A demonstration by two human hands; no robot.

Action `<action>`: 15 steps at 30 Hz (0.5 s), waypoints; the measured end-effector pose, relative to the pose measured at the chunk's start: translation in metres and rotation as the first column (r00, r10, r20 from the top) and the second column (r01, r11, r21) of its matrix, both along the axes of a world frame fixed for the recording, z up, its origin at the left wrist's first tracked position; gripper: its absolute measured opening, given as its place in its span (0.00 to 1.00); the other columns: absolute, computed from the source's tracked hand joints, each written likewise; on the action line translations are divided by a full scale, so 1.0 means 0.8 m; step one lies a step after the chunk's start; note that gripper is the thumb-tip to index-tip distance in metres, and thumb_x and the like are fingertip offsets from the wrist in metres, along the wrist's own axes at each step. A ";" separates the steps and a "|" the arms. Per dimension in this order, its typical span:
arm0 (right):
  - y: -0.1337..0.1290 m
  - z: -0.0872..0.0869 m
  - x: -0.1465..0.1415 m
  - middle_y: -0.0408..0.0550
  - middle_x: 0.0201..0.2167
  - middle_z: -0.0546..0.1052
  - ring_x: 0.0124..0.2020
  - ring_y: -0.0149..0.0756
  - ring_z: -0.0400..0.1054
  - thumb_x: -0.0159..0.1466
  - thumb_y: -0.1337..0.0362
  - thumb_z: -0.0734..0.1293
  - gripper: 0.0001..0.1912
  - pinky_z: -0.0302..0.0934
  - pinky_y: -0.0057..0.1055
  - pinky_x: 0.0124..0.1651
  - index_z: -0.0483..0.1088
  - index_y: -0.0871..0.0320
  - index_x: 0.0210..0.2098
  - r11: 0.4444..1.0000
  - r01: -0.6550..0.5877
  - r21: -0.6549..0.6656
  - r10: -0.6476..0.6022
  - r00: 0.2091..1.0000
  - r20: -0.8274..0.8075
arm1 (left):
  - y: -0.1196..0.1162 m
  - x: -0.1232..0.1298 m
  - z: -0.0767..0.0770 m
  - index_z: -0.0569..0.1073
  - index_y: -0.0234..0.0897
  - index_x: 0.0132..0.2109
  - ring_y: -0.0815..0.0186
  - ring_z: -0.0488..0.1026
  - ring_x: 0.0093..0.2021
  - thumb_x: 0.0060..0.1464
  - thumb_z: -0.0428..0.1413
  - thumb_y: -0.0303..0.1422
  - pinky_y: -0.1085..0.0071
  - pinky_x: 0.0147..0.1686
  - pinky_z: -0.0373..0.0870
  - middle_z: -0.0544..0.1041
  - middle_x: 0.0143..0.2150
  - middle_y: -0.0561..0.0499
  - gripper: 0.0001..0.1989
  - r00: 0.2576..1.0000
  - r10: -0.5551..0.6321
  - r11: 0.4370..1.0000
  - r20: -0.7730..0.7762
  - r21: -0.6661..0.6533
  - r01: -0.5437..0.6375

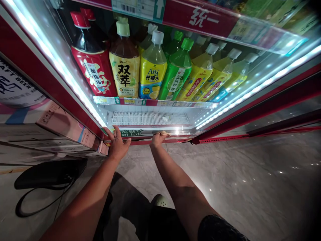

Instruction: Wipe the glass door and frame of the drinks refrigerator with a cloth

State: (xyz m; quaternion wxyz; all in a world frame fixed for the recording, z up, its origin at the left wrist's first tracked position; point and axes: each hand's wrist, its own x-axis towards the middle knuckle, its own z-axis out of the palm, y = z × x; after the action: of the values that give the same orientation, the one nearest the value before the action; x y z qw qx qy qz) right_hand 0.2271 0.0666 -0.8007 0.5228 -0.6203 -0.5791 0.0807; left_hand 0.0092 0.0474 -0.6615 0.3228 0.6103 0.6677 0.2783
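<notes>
My left hand (118,144) is open, its fingers spread near the lower left corner of the drinks cooler, by the front strip with green lettering (131,132). At the cooler's bottom front edge, my right hand (157,138) is closed on a small crumpled beige cloth (165,133), mostly hidden by the fingers. Just behind both hands lies the white wire rack (145,118) of the bottom level, with a small pale scrap (166,118) on it.
Above the rack, a shelf holds a row of bottles, among them a red-capped one (94,70) and a green one (177,75). Cartons (67,124) stand at left. A black bag (47,175) with a strap lies on the grey tiled floor (240,187).
</notes>
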 end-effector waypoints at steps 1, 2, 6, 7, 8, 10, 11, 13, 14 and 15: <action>0.006 -0.002 -0.006 0.56 0.62 0.72 0.58 0.46 0.72 0.72 0.55 0.66 0.25 0.70 0.51 0.59 0.65 0.56 0.64 0.995 0.093 -0.025 -0.095 0.994 -0.059 | 0.000 0.001 0.001 0.37 0.39 0.78 0.42 0.50 0.77 0.52 0.62 0.35 0.51 0.74 0.53 0.22 0.79 0.33 0.56 1.000 0.003 1.000 -0.001 -0.006 -0.003; 0.012 -0.003 -0.013 0.60 0.65 0.69 0.62 0.47 0.70 0.73 0.56 0.62 0.27 0.68 0.53 0.63 0.60 0.57 0.69 0.979 0.195 -0.060 -0.202 0.971 -0.125 | -0.001 0.002 0.003 0.36 0.38 0.78 0.42 0.50 0.77 0.53 0.62 0.35 0.51 0.74 0.53 0.22 0.78 0.33 0.56 1.000 0.004 1.000 -0.001 -0.011 -0.004; 0.018 -0.002 -0.042 0.72 0.75 0.49 0.77 0.44 0.47 0.72 0.63 0.51 0.39 0.45 0.55 0.76 0.30 0.70 0.76 0.855 0.462 -0.234 -0.516 0.797 -0.314 | -0.002 0.002 0.006 0.36 0.37 0.78 0.43 0.49 0.77 0.53 0.62 0.36 0.52 0.74 0.53 0.21 0.78 0.32 0.56 1.000 -0.007 1.000 0.009 -0.011 0.008; 0.016 -0.001 -0.048 0.73 0.76 0.44 0.79 0.44 0.40 0.71 0.63 0.52 0.41 0.41 0.56 0.76 0.28 0.71 0.76 0.830 0.487 -0.270 -0.556 0.758 -0.341 | -0.003 0.002 0.006 0.36 0.37 0.78 0.43 0.49 0.77 0.53 0.62 0.36 0.53 0.74 0.52 0.21 0.78 0.32 0.56 1.000 -0.009 1.000 0.012 -0.010 0.009; 0.013 0.001 -0.053 0.72 0.77 0.41 0.80 0.44 0.35 0.70 0.63 0.53 0.42 0.38 0.56 0.77 0.28 0.71 0.76 0.812 0.500 -0.301 -0.582 0.727 -0.364 | -0.003 0.002 0.006 0.36 0.37 0.78 0.44 0.48 0.77 0.52 0.62 0.36 0.53 0.74 0.52 0.20 0.78 0.33 0.56 1.000 -0.007 1.000 0.016 -0.012 0.008; 0.006 0.005 -0.057 0.70 0.78 0.38 0.80 0.43 0.30 0.67 0.64 0.56 0.44 0.36 0.54 0.77 0.32 0.71 0.76 0.792 0.501 -0.349 -0.610 0.683 -0.403 | -0.003 0.003 0.006 0.35 0.37 0.78 0.44 0.48 0.78 0.52 0.61 0.36 0.53 0.74 0.51 0.20 0.78 0.33 0.56 1.000 -0.001 1.000 0.021 -0.019 0.002; 0.003 0.006 -0.055 0.69 0.78 0.38 0.80 0.43 0.30 0.66 0.66 0.57 0.44 0.36 0.53 0.77 0.34 0.71 0.76 0.783 0.498 -0.372 -0.621 0.661 -0.422 | -0.003 0.003 0.006 0.35 0.37 0.78 0.44 0.47 0.78 0.53 0.61 0.37 0.53 0.74 0.51 0.19 0.78 0.34 0.56 1.000 0.000 1.000 0.023 -0.023 0.000; 0.000 0.007 -0.048 0.69 0.77 0.41 0.80 0.42 0.34 0.63 0.68 0.57 0.45 0.38 0.53 0.77 0.34 0.71 0.76 0.762 0.489 -0.425 -0.647 0.609 -0.460 | -0.003 0.002 0.007 0.35 0.38 0.78 0.44 0.47 0.78 0.52 0.61 0.37 0.52 0.74 0.51 0.18 0.78 0.33 0.56 1.000 -0.001 1.000 0.022 -0.030 0.001; 0.000 0.007 -0.042 0.69 0.77 0.43 0.79 0.42 0.37 0.62 0.70 0.56 0.46 0.40 0.53 0.77 0.34 0.71 0.76 0.751 0.483 -0.451 -0.660 0.581 -0.477 | -0.003 0.002 0.008 0.35 0.38 0.78 0.44 0.47 0.78 0.52 0.61 0.37 0.52 0.74 0.51 0.18 0.78 0.33 0.56 1.000 -0.004 0.999 0.019 -0.034 0.005; 0.002 0.008 -0.036 0.70 0.76 0.44 0.79 0.42 0.39 0.62 0.71 0.56 0.46 0.40 0.53 0.76 0.32 0.71 0.75 0.740 0.478 -0.473 -0.672 0.555 -0.491 | -0.003 0.001 0.009 0.35 0.37 0.78 0.44 0.47 0.78 0.53 0.61 0.37 0.51 0.74 0.52 0.17 0.77 0.33 0.56 1.000 -0.010 0.999 0.014 -0.040 0.011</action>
State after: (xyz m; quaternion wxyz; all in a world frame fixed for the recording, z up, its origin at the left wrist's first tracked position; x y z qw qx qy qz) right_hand 0.1980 0.0684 -0.7940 0.5873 -0.7790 -0.1112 0.1894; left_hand 0.0102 0.0453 -0.6540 0.3411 0.6053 0.6676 0.2677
